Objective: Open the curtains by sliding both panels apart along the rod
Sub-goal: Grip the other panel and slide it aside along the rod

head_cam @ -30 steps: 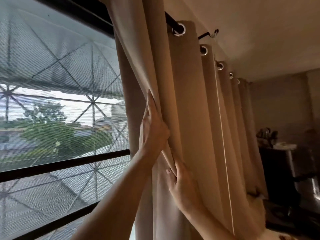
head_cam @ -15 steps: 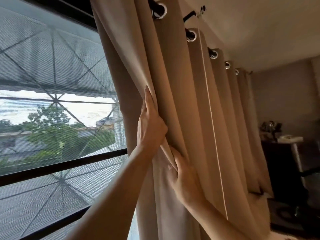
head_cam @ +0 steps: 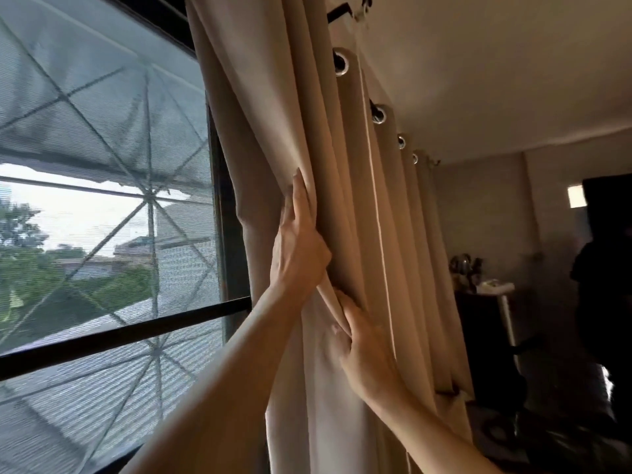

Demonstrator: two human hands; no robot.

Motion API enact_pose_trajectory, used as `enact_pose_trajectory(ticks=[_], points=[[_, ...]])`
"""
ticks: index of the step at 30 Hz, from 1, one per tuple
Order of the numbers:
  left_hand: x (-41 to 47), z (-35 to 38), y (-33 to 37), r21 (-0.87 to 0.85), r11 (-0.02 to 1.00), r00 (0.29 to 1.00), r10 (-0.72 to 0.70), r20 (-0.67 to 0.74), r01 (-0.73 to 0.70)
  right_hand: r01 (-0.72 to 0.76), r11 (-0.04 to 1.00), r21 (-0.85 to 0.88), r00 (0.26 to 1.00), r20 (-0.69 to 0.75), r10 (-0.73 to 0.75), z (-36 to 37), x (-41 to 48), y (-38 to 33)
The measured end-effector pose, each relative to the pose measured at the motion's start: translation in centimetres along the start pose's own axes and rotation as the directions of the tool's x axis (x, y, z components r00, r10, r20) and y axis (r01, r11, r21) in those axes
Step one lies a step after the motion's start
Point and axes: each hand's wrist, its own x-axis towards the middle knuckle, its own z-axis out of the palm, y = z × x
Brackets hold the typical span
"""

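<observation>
A beige curtain panel hangs in bunched folds from silver eyelets on a black rod at the top. My left hand lies flat against the panel's leading folds, fingers up and wrapped round the fabric edge. Just below it, my right hand pinches a fold of the same panel. Left of the panel the window is uncovered, with a black frame and a horizontal bar. The second panel is out of sight.
A wire mesh screen and a diagonal grille cover the window glass. At the right stands a dark cabinet with small objects on top. A dark figure stands at the far right edge. The ceiling is close above.
Both hands have pushed the panel to the right along the rod, and its folds are packed tighter. More of the window frame shows. The view has swung rightward.
</observation>
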Motion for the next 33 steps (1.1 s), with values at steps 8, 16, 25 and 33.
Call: enact_pose_trajectory(ticks=[8,16,25,33], points=[[1.7,5.5,-1.5,-0.013,1.000,1.000,0.014,0.014,-0.014,0.008,1.000,0.021,1.000,-0.017,-0.008,0.2,3.2,5.6],[3.5,12.1,-3.0,0.167,0.985,0.999,-0.044,0.029,0.038,0.074,0.985,0.155,0.997,0.018,-0.077,0.4,6.8,12.3],[6.3,19.3,-4.2,0.263,0.960,0.996,-0.086,-0.038,0.093,0.129,0.986,0.107,0.990,0.041,-0.134,0.9,11.9,20.0],[8.5,23.4,-5.3,0.314,0.945,0.995,-0.081,-0.055,0.095,0.161,0.982,0.102,0.984,0.054,-0.167,0.8,15.4,23.5]])
